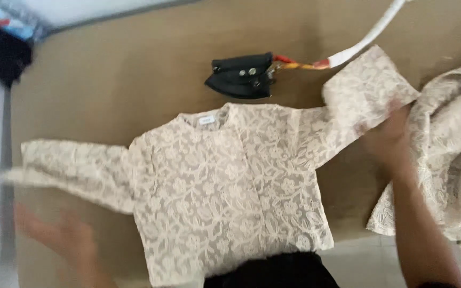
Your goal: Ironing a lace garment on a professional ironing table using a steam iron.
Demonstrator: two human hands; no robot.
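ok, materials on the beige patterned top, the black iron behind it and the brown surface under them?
Beige long-sleeved floral top: looks like lace or openwork fabric, matte; the brown shows through between the floral motifs. Black iron: seems hard plastic or painted metal with a slight sheen and two shiny rivets; motion blur leaves it open. Flat brown surface: matte, smooth, possibly cloth or board; cannot tell which.

home ironing spot: iron (241, 76) on padded board (108, 80).
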